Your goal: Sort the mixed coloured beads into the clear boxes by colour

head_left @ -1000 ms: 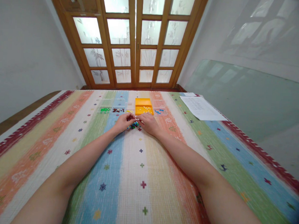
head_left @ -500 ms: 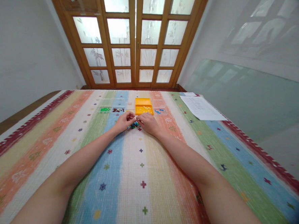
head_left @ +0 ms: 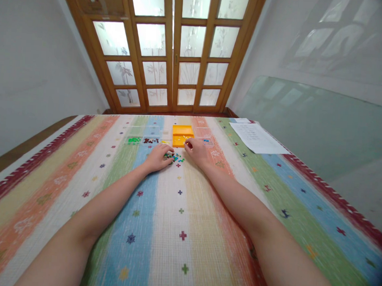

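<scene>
A small pile of mixed blue, green and dark bits (head_left: 177,158) lies on the tablecloth between my hands. My left hand (head_left: 158,158) rests at the pile's left side, its fingers loosely bent and apart from the thumb. At the front right corner of an open yellow box (head_left: 178,141), my right hand (head_left: 197,152) has thumb and fingertips pinched together. Whatever is in that pinch is too small to make out. White bits are scattered inside the box. Behind my right hand, a clear box with blue bits (head_left: 206,140) is partly hidden.
Left of the yellow box stand clear open boxes holding green bits (head_left: 134,140), brown bits (head_left: 151,140) and yellow bits (head_left: 165,142). A printed paper sheet (head_left: 257,138) lies on the striped tablecloth (head_left: 168,245) at the right. Beyond the table are glazed wooden doors (head_left: 173,73).
My right hand has moved right and slightly up, away from my left hand, to the yellow box's corner. My left hand's fingers have parted, and more of the pile shows.
</scene>
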